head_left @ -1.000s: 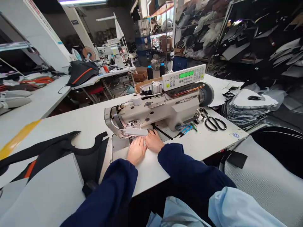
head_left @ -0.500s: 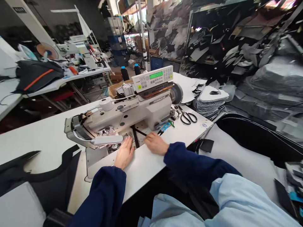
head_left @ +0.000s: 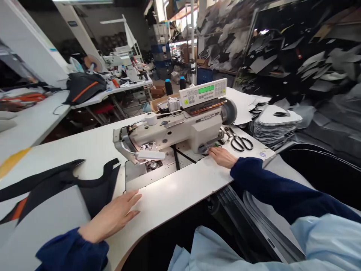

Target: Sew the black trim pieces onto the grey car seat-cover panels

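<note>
My left hand (head_left: 117, 214) is open, fingers stretched out, over the white table edge beside black cut fabric pieces (head_left: 98, 188). My right hand (head_left: 222, 156) is at the right foot of the sewing machine (head_left: 180, 128), its fingers bent together. It covers the spot where blue-handled thread snips lay; what the fingers hold is hidden. A bit of green (head_left: 217, 145) shows just above them. Two narrow black strips (head_left: 176, 158) lie across the machine bed, left of my right hand. Black-handled scissors (head_left: 241, 143) rest on the table to the right.
A light grey panel (head_left: 64, 214) lies over the black fabric at left. Behind the scissors stands a stack of white-topped cut pieces (head_left: 275, 120). The machine's lamp arm (head_left: 150, 155) juts out at the needle end. Grey pieces (head_left: 270, 218) hang below the table at right.
My left hand has left the machine bed and moved left and nearer me. My right hand has let go of the black strip and moved right to the thread snips. The view has turned left.
</note>
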Tool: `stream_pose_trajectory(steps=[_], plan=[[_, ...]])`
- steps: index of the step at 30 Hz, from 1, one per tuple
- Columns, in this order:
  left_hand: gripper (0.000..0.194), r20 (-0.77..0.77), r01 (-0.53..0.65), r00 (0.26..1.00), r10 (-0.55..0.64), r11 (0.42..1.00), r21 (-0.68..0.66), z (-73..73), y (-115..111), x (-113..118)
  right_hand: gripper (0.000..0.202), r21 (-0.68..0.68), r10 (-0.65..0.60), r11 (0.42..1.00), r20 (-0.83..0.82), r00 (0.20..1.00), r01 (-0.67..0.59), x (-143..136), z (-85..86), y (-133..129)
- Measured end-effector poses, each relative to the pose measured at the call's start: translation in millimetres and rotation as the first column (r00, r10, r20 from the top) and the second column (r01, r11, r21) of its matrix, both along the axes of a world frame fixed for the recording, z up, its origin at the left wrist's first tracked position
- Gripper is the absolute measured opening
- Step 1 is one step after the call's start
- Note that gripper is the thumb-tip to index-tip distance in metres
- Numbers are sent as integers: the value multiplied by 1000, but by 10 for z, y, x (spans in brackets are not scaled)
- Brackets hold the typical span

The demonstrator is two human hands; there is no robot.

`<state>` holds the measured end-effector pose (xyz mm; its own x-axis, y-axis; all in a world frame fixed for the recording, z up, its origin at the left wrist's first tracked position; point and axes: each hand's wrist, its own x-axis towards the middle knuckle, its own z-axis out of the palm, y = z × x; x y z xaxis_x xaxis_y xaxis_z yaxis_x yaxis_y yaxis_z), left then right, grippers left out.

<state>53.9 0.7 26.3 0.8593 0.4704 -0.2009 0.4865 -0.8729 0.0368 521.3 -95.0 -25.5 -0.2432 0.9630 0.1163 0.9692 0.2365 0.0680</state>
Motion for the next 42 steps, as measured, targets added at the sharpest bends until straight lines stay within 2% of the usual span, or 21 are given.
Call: stream_pose_trajectory(steps=[3,5,7,10,12,15,18,24,31,42], plan=[[51,136,-111,986,96,989,101,-301,-39,-235,47,68,-16,998,-40,999,19,-439,-13,-45],[53,253,-194,956,152,969,154,-556,-19,-223,45,65,-32,997,-85,996,38,-935,-11,29],[52,342,-246,923,176,953,176,-768,10,-164,43,-3,-52,999,-129,990,52,-1470,7,206],[48,418,-243,896,147,952,184,-925,33,-117,39,-79,-140,988,-157,978,129,-2063,49,596],[44,453,-260,880,145,944,203,-944,33,-127,38,-102,-184,980,-141,973,171,-2241,67,845],[42,458,-312,869,186,925,216,-936,24,-146,35,-141,-192,974,-111,975,176,-2286,53,1084],[43,434,-311,876,212,935,172,-943,19,-138,33,-167,-185,972,-93,978,167,-2250,11,1146],[44,434,-323,868,242,938,124,-941,9,-111,39,-161,-195,970,-70,978,182,-2236,-20,1078],[46,415,-316,876,244,942,115,-890,5,-100,36,-185,-167,971,-83,982,149,-2281,18,1092],[44,443,-268,882,157,943,198,-870,11,-101,42,-208,-198,963,-110,974,172,-2192,91,898]])
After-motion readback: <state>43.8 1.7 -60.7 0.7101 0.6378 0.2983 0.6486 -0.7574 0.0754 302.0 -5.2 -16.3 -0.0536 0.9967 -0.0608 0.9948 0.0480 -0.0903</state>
